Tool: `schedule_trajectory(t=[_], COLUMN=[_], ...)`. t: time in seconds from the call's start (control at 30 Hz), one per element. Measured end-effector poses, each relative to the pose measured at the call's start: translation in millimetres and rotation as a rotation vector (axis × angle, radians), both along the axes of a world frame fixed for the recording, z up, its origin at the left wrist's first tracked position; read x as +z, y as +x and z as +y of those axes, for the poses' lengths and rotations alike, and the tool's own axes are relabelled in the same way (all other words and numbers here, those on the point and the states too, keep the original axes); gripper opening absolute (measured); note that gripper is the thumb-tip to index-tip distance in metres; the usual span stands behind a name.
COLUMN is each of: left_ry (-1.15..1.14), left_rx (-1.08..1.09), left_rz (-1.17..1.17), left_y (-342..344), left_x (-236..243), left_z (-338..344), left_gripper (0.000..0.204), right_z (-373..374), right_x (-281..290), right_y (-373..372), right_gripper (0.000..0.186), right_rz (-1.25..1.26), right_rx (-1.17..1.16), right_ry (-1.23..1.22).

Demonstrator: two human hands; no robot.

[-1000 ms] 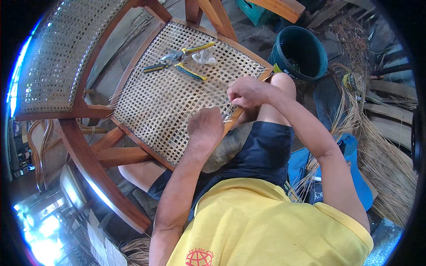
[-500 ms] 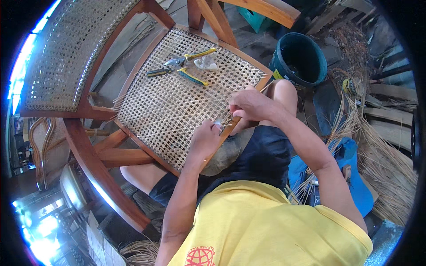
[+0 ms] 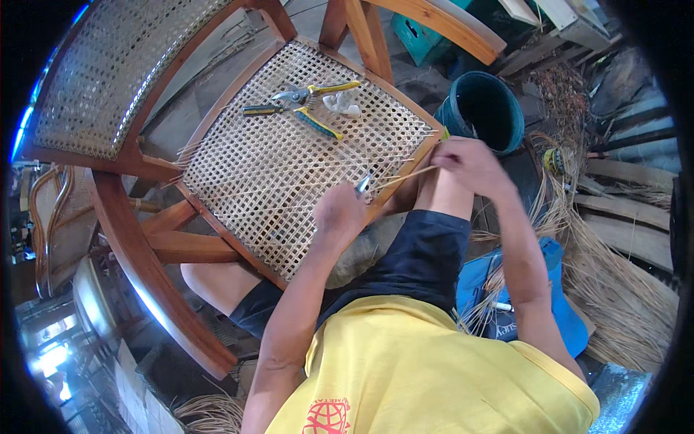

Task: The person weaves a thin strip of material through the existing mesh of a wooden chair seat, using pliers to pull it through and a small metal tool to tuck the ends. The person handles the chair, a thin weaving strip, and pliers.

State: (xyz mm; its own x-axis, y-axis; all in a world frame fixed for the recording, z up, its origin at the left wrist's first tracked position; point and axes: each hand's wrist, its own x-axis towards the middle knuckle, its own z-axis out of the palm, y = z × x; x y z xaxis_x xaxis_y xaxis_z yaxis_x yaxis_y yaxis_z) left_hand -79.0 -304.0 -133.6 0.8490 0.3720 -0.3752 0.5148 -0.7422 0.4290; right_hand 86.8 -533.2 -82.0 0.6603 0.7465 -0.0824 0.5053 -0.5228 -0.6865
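A wooden chair lies tilted in front of me, its woven cane seat (image 3: 275, 166) facing up. My left hand (image 3: 340, 211) rests at the seat's near edge, gripping a small metal tool (image 3: 363, 182) whose tip sticks out. My right hand (image 3: 470, 163) is off the seat's right edge and pinches a thin cane strand (image 3: 405, 176) that runs back to the weave beside the tool. On the far part of the seat lie yellow-handled pliers (image 3: 300, 98), a second yellow-handled tool (image 3: 318, 124) and a small white lump (image 3: 343, 105).
The chair's cane backrest (image 3: 108, 65) stands at the upper left, a wooden armrest (image 3: 144, 267) below it. A dark green bucket (image 3: 483, 108) sits to the right. Loose cane strands (image 3: 614, 289) pile at the right, by a blue bag (image 3: 535, 311).
My right hand has drawn away to the right, pulling the cane strand out from the weave. My left hand stays at the seat's edge with the tool.
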Motion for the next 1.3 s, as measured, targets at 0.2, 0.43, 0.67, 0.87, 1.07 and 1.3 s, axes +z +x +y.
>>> schedule_trajectory(t=[0.2,0.43,0.67,0.87,1.07,1.3], left_ry=[0.207,-0.911,-2.298,-2.409,-2.211,-2.139], left_rx=[0.28,0.434,-0.612,-0.831,-0.5,-0.549], left_rz=[-0.002,-0.523,-0.784,-0.751,-0.735,-0.978], left_y=[-35,-82,-97,-88,-72,-9], left_x=[33,147,202,187,205,264], left_z=[74,28,-38,-51,4,-24], left_gripper=[0.029,0.019,0.029,0.03,0.023,0.027], right_z=[-149,-204,-135,-114,-73,-81], right_x=[19,-8,-42,-34,-29,15], right_y=[16,13,-23,-57,-54,-41], right_gripper=[0.013,0.021,0.023,0.017,0.013,0.009], right_rz=[0.004,-0.071,-0.189,-0.258,-0.375,-0.542], right_rx=[-0.287,-0.503,-0.546,-0.596,-0.574,-0.602], right_ry=[-0.176,-0.415,-0.194,-0.038,0.08,0.15])
